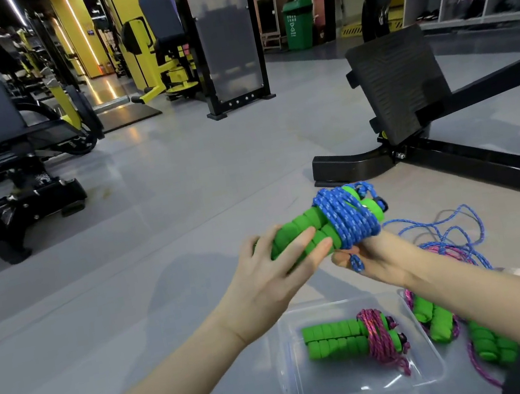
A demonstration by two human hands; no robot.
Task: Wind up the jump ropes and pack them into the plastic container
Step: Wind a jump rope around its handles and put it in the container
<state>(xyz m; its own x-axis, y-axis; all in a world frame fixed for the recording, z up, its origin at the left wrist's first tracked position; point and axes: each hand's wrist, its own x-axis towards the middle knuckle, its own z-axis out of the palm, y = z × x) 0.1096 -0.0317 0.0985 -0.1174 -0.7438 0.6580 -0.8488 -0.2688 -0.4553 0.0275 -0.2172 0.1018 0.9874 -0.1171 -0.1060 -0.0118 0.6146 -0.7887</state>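
Note:
My left hand [274, 270] holds the two green foam handles of a blue jump rope [346, 216], fingers wrapped around them. Blue cord is wound many times around the handles' far ends. My right hand [370, 259] is just under the coil and pinches the blue cord; the loose remainder [454, 233] trails to the floor on the right. Below, a clear plastic container [433, 377] holds one wound pink rope with green handles [351, 338]. Another pink rope [460, 332] lies unwound on the floor right of the container, partly hidden by my right forearm.
Grey gym floor all around. A black bench frame with a ribbed footplate [401, 83] stands close behind on the right. Black and yellow weight machines [1, 137] fill the left and back. A green bin [298, 22] stands far back.

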